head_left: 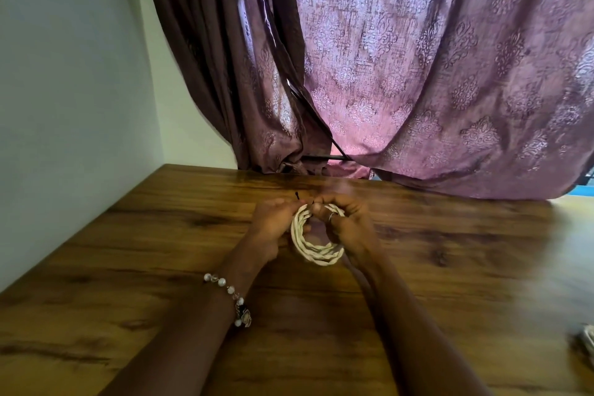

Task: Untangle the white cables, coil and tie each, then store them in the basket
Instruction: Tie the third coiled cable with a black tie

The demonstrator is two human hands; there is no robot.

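Note:
A white cable wound into a round coil (316, 251) is held upright just above the wooden table (160, 251), near the middle. My left hand (273, 225) grips the coil's left side, and its fingertips pinch a thin black tie (298, 197) at the coil's top. My right hand (345, 223), with a ring on one finger, grips the coil's right side and pinches the tie's other end. The tie's short black ends stick up between my fingertips. No basket is in view.
A purple patterned curtain (418, 74) hangs behind the table's far edge. A white wall (64, 74) borders the table on the left. A blurred pale object (586, 342) lies at the right edge of the table.

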